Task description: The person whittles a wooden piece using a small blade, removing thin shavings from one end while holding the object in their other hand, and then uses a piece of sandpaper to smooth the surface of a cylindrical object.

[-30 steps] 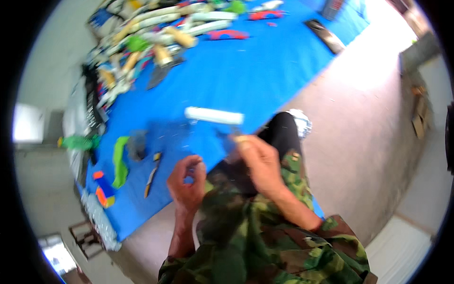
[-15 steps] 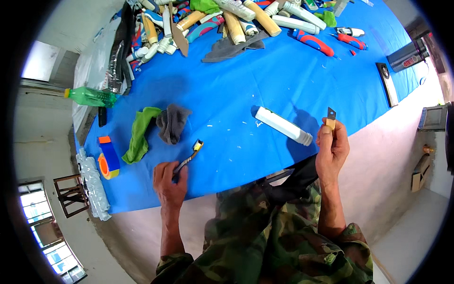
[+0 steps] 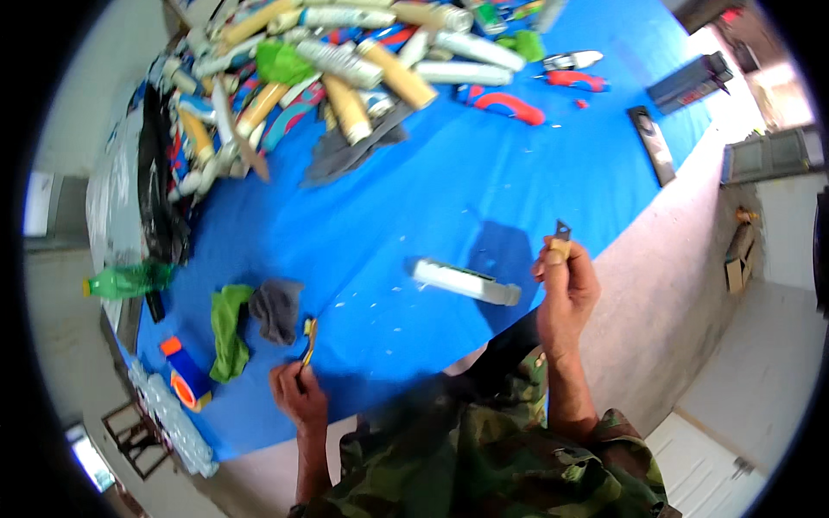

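While creases and soft folds run through it, the blue cloth sheet [image 3: 337,233] covers most of the work area. Camouflage jacket [image 3: 466,470], woven fabric, fills the bottom edge. Far side: a jumbled heap of tubes [image 3: 337,65], smooth plastic, white and tan cylinders mixed with red, blue and teal pieces. Left of it, shiny crumpled black plastic [image 3: 160,186]. Lower left rim: wrinkled translucent plastic wrap [image 3: 173,423]. Grey fabric scrap [image 3: 354,155], matte, pokes out from under the heap. Far right: dark cylindrical canister [image 3: 686,84], on its side. Green translucent bottle [image 3: 129,281], yellow cap, lying down at left.

White tube [image 3: 462,281], hard smooth plastic with a narrower collar at its right end, lies on the sheet between the hands, nearer the right one, apart from both. Green rag [image 3: 230,332] and fuzzy grey rag [image 3: 276,311] sit crumpled side by side, beyond the left hand.

Right hand [image 3: 567,298]: thumb and fingers pinching a small blade, tip up. Left hand [image 3: 300,395]: fingers curled round a toothbrush, head pointing away from the person.

Orange ring-shaped roll [image 3: 184,393] rests against a blue piece at left. Toothbrush [image 3: 308,341]: slim, yellow and dark, pale bristles. Blade [image 3: 562,230]: flat dark metal, angled tip, tan grip. Smallest: thin white shavings [image 3: 339,305] scattered on the sheet.
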The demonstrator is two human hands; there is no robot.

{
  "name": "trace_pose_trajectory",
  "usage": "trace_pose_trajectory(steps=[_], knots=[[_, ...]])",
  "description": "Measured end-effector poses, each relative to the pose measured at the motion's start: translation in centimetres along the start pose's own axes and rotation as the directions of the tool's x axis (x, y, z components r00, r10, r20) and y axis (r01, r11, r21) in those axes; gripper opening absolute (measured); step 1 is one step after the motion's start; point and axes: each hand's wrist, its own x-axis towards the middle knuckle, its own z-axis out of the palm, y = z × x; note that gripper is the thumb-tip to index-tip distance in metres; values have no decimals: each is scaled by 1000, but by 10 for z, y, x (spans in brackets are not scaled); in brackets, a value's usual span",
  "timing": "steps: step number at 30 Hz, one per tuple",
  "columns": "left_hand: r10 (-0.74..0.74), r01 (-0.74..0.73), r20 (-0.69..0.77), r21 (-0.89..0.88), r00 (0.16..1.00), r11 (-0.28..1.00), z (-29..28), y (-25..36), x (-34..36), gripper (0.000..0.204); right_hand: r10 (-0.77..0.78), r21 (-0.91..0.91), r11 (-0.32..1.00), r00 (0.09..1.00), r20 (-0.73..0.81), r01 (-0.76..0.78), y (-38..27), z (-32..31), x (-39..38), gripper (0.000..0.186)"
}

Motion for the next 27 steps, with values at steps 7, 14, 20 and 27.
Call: trace_pose_trajectory(steps=[7,14,20,27], knots=[[45,-54,-105,-90,993,994,0,-17,-4,8,-31,64,997,995,-92,37,32,-23,-69,15],[8,-23,-85,-175,996,984,1,-20,-7,14,128,340,929,989,76,-146,9,-50,-120,21],[32,-61,-140,-206,990,977,13,-27,-5,17,85,520,848,995,58,-102,-19,-71,-143,25],[85,-113,-144,-200,986,973,15,-33,-5,21,35,612,789,998,44,-55,-29,-72,-160,26]])
